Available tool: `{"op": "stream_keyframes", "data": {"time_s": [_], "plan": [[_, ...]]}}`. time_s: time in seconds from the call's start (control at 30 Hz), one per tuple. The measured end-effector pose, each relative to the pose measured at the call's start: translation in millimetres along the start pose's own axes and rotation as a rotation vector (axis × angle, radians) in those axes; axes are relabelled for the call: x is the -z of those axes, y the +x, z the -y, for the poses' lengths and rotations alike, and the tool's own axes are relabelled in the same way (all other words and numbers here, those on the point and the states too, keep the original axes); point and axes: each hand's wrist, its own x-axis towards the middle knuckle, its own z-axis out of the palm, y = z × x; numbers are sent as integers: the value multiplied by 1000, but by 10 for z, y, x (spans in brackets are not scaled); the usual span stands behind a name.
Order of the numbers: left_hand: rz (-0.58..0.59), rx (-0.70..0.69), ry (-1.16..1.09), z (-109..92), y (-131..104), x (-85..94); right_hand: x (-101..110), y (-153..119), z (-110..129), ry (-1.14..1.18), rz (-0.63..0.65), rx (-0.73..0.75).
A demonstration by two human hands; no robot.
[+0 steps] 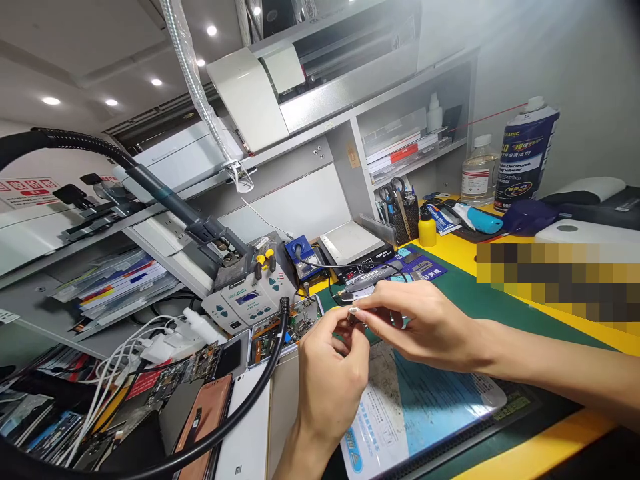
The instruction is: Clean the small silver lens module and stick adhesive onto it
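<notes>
My left hand (pixel 333 373) is raised over the left edge of a blue and white printed mat (pixel 430 400), its thumb and fingers pinched together. Coming in from the right, my right hand (pixel 425 323) meets it fingertip to fingertip. Between the fingertips shows a small whitish piece (pixel 354 310), pinched by my right thumb and index finger and touching the left fingertips. Most of that piece is covered, and whatever lies inside the left pinch is too small and hidden to name. The printed mat rests on a green work surface (pixel 475 300).
Behind the hands are a flat heating plate (pixel 355 240), a tool station (pixel 247 300) and a tray of circuit boards (pixel 300 320). A black hose (pixel 250 400) curves at the left over phones. At the back right stand a yellow bottle (pixel 427 230) and a spray can (pixel 525 160).
</notes>
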Motion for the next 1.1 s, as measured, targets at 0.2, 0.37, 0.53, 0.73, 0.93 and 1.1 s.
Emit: {"op": "stream_keyframes", "data": {"time_s": [0.2, 0.37, 0.53, 0.73, 0.93, 1.1], "plan": [[-4, 28, -34, 1, 8, 15, 9, 15, 11, 28, 15, -63], [1, 32, -38, 16, 11, 14, 14, 25, 2, 21, 13, -29], [-20, 29, -36, 22, 7, 5, 26, 11, 8, 22, 34, -71], [-21, 56, -82, 30, 12, 14, 17, 5, 21, 26, 38, -54], [-16, 101, -159, 36, 12, 14, 13, -12, 8, -14, 32, -19], [-6, 108, -153, 31, 5, 15, 3, -41, -5, -27, 61, 0]]}}
